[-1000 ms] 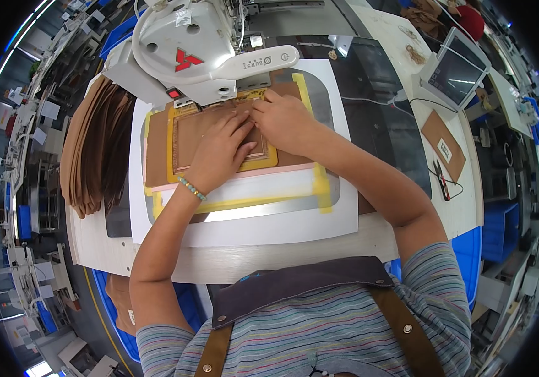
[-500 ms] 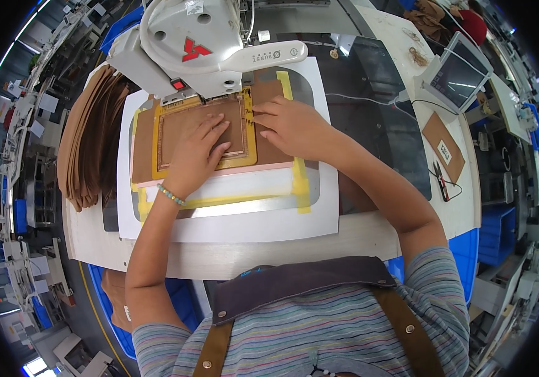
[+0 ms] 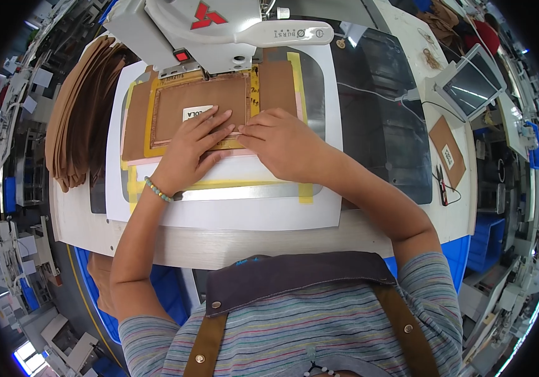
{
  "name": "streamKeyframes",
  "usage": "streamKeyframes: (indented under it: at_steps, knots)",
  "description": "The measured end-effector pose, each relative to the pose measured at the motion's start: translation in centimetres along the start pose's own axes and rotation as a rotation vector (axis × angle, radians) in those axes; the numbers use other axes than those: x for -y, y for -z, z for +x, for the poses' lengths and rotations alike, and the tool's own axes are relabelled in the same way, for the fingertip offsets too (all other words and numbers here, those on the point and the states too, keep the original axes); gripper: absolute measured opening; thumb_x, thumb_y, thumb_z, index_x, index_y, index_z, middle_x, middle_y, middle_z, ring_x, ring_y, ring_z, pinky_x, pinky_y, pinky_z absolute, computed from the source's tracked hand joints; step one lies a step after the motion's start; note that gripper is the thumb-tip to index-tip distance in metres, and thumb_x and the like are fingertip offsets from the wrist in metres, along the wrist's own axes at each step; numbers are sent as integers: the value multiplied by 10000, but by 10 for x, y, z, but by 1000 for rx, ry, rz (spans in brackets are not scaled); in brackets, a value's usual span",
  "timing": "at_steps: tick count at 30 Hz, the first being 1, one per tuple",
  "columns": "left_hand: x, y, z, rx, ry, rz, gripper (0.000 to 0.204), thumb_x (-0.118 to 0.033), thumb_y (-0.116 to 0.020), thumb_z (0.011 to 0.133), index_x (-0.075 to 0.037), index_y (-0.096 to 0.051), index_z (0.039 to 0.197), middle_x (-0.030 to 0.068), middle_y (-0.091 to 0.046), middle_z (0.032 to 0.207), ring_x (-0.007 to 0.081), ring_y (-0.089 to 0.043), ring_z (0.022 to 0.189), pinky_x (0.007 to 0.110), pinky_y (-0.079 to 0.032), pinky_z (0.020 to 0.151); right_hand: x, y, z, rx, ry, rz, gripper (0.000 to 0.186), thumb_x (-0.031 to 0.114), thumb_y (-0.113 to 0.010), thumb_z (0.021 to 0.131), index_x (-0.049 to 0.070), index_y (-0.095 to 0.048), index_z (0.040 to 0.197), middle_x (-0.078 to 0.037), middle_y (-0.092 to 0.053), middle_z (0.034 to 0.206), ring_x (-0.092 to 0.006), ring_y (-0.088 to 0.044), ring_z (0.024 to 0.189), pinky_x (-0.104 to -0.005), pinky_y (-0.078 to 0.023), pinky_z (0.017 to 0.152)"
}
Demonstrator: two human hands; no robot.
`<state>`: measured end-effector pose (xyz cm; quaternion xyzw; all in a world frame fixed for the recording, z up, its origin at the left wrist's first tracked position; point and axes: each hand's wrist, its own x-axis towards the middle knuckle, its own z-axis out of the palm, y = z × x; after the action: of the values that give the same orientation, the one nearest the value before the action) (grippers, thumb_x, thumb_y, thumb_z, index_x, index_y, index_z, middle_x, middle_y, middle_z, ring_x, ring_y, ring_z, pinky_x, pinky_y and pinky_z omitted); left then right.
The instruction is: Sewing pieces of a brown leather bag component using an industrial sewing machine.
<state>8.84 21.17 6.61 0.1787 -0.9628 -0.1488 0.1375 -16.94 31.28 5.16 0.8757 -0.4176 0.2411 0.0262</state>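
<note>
Under the head of a white sewing machine (image 3: 200,31) lies a brown fabric panel (image 3: 279,88) with a yellow-edged rectangular frame (image 3: 155,119) on top. A small white label (image 3: 194,113) shows inside the frame, partly covered by fingers. My left hand (image 3: 197,144) rests flat across the frame's near edge, its fingers spread beside the label. Close to it, my right hand (image 3: 288,141) lies with fingers stretched onto the frame's near right corner, fingertips almost meeting the left ones. Panel and frame sit on a white sheet (image 3: 219,213) with yellow tape strips.
A thick stack of brown fabric pieces (image 3: 81,113) stands left of the machine. To the right are a tablet-like screen (image 3: 473,81), a labelled brown piece (image 3: 448,151) and thread snips (image 3: 440,185). Blue bins (image 3: 461,254) stand below the table edge.
The right hand has moved from the frame's right side down to its near right corner. My left hand has shifted nearer, uncovering part of the white label. The whole view has shifted slightly.
</note>
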Motion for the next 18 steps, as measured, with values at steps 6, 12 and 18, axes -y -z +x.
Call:
streamKeyframes:
  at_steps: [6, 12, 18]
  knots:
    - [5, 4, 4, 37, -24, 4, 525, -276, -777, 952, -85, -701, 1435, 71, -562, 1630, 340, -450, 1545, 487, -384, 1253, -1, -1, 3, 11, -7, 59, 361, 111, -693, 897, 14, -752, 1239, -76, -756, 1148, -243, -653, 1139, -398, -497, 995]
    - [3, 6, 8, 64, -25, -10, 581, -234, -783, 929, -83, -663, 1477, 83, -538, 1652, 349, -420, 1569, 495, -357, 1278, 4, 0, 4, -1, -23, -3, 331, 119, -689, 899, 21, -748, 1210, -73, -746, 1134, -240, -642, 1131, -391, -503, 959]
    - [10, 6, 15, 66, -37, 10, 541, -329, -749, 986, -86, -673, 1464, 71, -541, 1650, 334, -439, 1556, 484, -370, 1265, 4, 3, 5, 80, -80, -4, 369, 121, -756, 901, 15, -714, 1251, -93, -728, 1228, -267, -631, 1162, -404, -516, 981]
